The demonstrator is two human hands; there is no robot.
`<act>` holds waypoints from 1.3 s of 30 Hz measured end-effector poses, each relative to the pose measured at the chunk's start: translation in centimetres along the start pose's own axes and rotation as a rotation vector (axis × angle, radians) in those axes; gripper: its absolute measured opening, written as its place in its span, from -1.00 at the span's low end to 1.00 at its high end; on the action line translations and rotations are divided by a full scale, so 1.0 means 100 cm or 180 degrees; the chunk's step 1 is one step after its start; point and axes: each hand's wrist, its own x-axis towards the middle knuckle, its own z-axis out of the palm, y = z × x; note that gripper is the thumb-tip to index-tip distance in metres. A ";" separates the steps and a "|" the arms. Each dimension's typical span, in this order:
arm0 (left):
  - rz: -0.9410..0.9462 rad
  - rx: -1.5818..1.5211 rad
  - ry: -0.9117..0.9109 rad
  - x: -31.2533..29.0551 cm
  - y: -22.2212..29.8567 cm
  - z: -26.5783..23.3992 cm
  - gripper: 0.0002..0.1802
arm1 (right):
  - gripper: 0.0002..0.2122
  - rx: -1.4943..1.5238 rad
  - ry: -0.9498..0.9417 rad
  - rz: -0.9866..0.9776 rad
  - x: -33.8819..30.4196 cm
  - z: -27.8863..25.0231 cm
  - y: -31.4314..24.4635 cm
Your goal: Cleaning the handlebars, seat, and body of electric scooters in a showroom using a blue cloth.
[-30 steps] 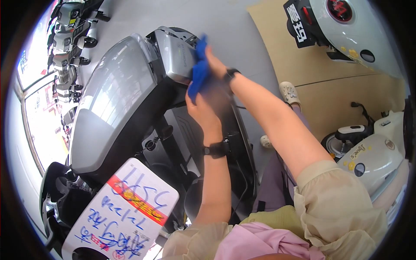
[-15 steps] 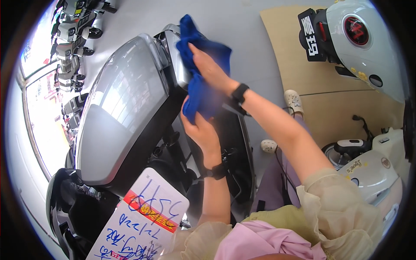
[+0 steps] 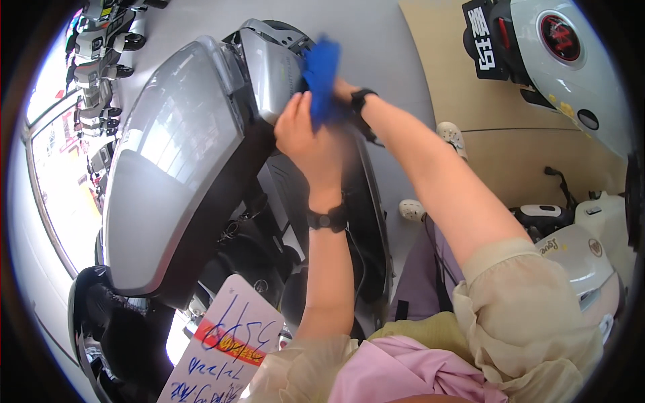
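Note:
A bunched blue cloth (image 3: 324, 70) hangs upright between my hands, blurred by motion, beside the silver side panel (image 3: 267, 70) of a scooter. My left hand (image 3: 308, 138) is closed at the cloth's lower end, its fingertips near the panel's bottom edge. My right hand (image 3: 346, 93) grips the cloth from the right side; most of its fingers are hidden behind the fabric. Left of both hands lies the scooter's glossy silver body panel (image 3: 178, 154) with a black lower edge. Both wrists wear black bands.
A white card with handwriting (image 3: 225, 336) stands on the scooter near me. Black footboard parts (image 3: 363, 221) lie below my arms. A pale scooter (image 3: 571, 74) stands on cardboard (image 3: 463, 101) at right, another (image 3: 571, 269) nearer. Several scooters (image 3: 94, 74) line the far left.
The cloth has swung off the silver side panel and bunched up. My left hand has moved up, my right hand slightly right and down. The view has shifted a little.

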 end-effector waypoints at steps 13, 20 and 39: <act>-0.2284 -0.1110 -0.2211 -0.271 -0.046 0.041 -0.63 | -0.72 -0.0328 0.0225 0.3080 -0.381 -0.018 0.067; -0.2905 -0.0811 -0.2915 -0.393 -0.046 -0.010 -0.72 | -0.72 -0.0231 0.0454 0.3772 -0.499 -0.001 0.049; -0.1467 -0.1168 -0.0947 -0.142 -0.009 0.017 -0.59 | -0.72 0.0685 0.0321 0.1919 -0.175 -0.022 0.033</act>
